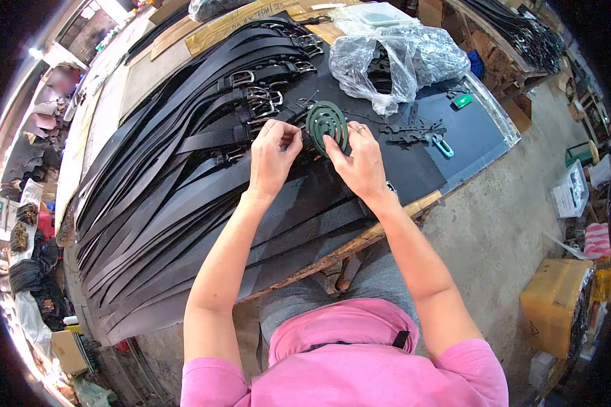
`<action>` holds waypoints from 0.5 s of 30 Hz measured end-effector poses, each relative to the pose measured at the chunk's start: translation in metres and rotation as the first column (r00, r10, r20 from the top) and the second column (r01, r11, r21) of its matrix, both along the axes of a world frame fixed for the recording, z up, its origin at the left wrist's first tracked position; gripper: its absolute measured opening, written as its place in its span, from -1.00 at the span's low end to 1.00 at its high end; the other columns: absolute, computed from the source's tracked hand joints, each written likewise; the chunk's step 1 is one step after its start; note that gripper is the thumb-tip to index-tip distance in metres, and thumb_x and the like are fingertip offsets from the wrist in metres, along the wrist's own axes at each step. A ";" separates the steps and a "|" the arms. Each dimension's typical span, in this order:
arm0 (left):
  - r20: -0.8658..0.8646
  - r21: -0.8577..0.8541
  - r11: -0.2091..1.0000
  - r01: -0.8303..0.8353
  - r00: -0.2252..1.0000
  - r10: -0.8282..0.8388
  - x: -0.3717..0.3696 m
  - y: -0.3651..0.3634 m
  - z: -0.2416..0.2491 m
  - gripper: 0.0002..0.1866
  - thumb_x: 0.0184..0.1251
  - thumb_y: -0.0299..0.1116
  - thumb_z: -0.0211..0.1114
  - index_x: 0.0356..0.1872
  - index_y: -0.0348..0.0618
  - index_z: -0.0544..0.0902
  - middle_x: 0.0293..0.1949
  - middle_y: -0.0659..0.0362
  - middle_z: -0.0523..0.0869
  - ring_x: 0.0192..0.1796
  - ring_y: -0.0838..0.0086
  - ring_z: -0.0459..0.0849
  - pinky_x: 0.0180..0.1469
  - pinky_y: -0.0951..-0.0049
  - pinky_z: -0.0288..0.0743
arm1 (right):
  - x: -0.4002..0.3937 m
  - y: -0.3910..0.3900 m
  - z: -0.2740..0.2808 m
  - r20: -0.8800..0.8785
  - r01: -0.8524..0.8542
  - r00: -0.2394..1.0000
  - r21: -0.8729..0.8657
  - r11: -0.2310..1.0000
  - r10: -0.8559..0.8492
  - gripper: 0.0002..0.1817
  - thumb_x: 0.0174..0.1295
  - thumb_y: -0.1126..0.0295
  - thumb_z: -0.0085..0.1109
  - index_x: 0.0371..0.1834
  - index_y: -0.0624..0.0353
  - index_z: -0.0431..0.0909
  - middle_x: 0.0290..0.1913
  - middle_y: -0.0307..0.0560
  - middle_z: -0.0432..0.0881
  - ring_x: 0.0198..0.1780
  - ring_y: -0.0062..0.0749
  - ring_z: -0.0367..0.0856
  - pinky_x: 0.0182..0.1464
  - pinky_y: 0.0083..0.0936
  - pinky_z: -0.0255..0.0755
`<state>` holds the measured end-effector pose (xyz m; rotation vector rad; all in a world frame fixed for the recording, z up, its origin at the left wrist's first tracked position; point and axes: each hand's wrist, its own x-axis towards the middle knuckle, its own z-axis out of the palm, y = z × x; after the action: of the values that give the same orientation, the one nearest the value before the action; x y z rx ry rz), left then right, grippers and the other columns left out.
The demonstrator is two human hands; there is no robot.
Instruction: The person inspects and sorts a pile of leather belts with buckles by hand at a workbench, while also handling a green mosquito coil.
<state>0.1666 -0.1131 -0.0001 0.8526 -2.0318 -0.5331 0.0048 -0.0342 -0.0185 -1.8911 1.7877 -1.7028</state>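
Note:
A dark green spiral coil [326, 124] is held up over the table, with my right hand [361, 159] gripping its lower right side between thumb and fingers. My left hand [273, 150] is beside the coil's left edge, its thumb and fingertips pinched together; what they hold, if anything, is too small to tell. Under and left of the hands lie many black belts [176, 146] with metal buckles [265, 102]. Black loops [414, 132] and a turquoise cutter-like tool [442, 146] lie right of my right hand.
Clear plastic bags [400, 61] sit at the back of the table [478, 129]. A green item [461, 101] lies near its right edge. A cardboard box [555, 305] stands on the floor at right. At far left, a blurred person [64, 81] is near piled materials.

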 end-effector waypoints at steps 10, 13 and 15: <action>0.002 0.249 0.968 0.015 1.000 -0.016 -0.003 -0.016 0.004 -0.89 0.32 -0.49 0.31 -0.24 -0.35 0.67 -0.32 0.03 0.70 -0.32 0.37 0.74 -0.24 0.42 0.60 | -0.008 0.002 0.009 0.194 0.049 0.980 -0.034 0.998 -0.041 -0.87 0.21 0.45 0.27 -0.35 0.32 0.62 -0.30 0.13 0.65 -0.17 0.06 0.59 -0.08 -0.16 0.45; 0.219 0.171 0.985 0.035 0.973 -0.072 -0.006 -0.038 -0.003 -0.72 0.43 -0.29 0.28 -0.12 -0.37 0.70 -0.33 0.00 0.75 -0.30 0.36 0.75 -0.21 0.35 0.56 | -0.016 0.003 0.012 0.298 0.099 0.952 -0.057 0.993 -0.078 -0.88 0.23 0.46 0.28 -0.36 0.31 0.63 -0.32 0.09 0.66 -0.23 0.03 0.62 -0.12 -0.19 0.46; 0.273 0.037 0.999 0.017 0.962 -0.027 -0.015 -0.043 -0.005 -0.70 0.42 -0.24 0.29 -0.18 -0.36 0.72 -0.36 -0.03 0.74 -0.33 0.28 0.73 -0.21 0.30 0.55 | -0.020 0.005 0.012 0.350 0.121 0.932 -0.058 0.991 -0.094 -0.88 0.23 0.46 0.28 -0.35 0.31 0.64 -0.32 0.09 0.67 -0.23 0.01 0.63 -0.13 -0.20 0.47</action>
<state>0.1519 -0.1563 -0.0049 0.9690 -2.2906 -0.4845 -0.0150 -0.0293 -0.0061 -1.4195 1.7328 -2.0187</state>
